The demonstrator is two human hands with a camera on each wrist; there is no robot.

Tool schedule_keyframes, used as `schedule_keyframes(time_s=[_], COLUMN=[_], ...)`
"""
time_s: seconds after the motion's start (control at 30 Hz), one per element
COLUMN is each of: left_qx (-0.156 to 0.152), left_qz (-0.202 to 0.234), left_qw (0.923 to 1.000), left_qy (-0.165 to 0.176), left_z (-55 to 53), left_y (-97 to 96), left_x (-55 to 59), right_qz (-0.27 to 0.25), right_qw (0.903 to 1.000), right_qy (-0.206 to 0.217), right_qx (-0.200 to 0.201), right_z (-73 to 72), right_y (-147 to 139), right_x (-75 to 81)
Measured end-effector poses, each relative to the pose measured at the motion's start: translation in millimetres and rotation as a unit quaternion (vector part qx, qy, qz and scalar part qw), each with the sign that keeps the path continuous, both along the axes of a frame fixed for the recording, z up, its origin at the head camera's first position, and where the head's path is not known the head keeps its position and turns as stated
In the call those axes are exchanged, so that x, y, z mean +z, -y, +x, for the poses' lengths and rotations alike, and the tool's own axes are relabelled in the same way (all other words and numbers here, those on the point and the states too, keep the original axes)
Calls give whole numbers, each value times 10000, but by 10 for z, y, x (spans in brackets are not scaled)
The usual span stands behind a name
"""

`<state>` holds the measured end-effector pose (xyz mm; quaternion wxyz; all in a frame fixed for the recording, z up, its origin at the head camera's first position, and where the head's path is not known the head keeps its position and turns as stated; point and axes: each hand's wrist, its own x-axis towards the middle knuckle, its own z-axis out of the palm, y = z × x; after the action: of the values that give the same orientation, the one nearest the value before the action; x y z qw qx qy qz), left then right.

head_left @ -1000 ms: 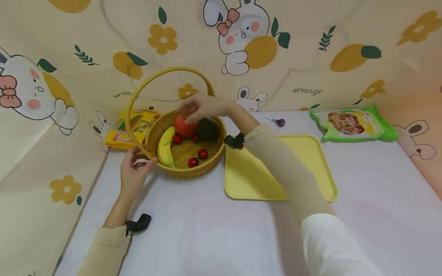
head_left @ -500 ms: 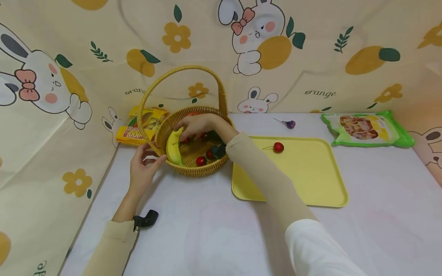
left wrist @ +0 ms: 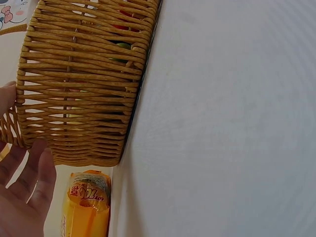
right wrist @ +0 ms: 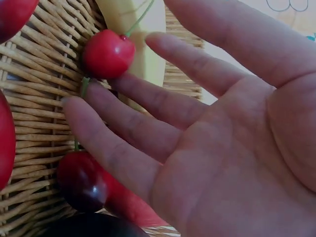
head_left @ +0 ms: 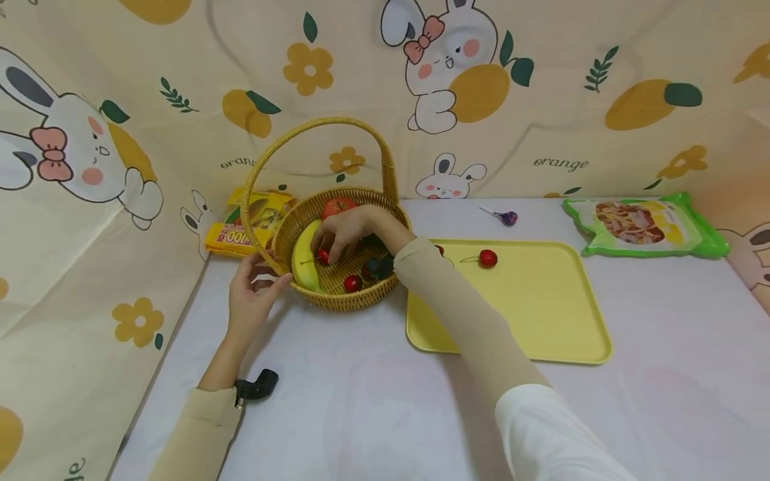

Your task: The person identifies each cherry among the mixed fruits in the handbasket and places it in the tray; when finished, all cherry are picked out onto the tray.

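Observation:
My left hand grips the left rim of the wicker basket at the foot of its handle, thumb in front; fingers show against the weave in the left wrist view. My right hand is inside the basket, palm showing in the right wrist view, fingers extended. Its fingertips touch or lie close to a red cherry beside the banana. A red apple lies at the back. Another cherry lies near the front, and a darker cherry lies below the fingers. Something dark is mostly hidden.
Right of the basket, a yellow tray holds a cherry and another partly hidden by the sleeve. Behind it lie a lollipop and a green snack bag. A yellow packet lies behind the basket's left side.
My right hand has left the apple, which now lies at the back, and has moved down and forward to the cherry by the banana. My left hand keeps its hold on the basket.

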<state>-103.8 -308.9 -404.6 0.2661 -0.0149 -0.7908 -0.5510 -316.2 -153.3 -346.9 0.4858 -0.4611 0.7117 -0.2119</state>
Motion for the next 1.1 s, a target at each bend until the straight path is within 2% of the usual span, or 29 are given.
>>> schedule_keyframes(time_s=[0.17,0.37,0.53,0.67,0.87,1.1], left_qx=[34,50,67,48,49,45], left_qz=[-30,-91,-111,-85,-66,-55], left_qw=[10000,9999,9999,9999,10000,10000], left_qy=[24,46,56,81,-24,-61], left_z=[4,17,21,24,22,14], left_y=[-12,-31,-40,-51,-52,-39], left_x=[29,59,58,53,52,27], right_qz=[144,213,50,-108,-266,-278], right_qw=[9993,9988,9990,9976,9984,9981], right_qy=[-280,-398,-386,-591,-457,-436], right_qx=[212,195,227,334,207,336], right_z=[3,32,55,49,51,57], right_y=[16,45,73,107,111,102], right_x=[-6,-28,-88,-173,-204,-173])
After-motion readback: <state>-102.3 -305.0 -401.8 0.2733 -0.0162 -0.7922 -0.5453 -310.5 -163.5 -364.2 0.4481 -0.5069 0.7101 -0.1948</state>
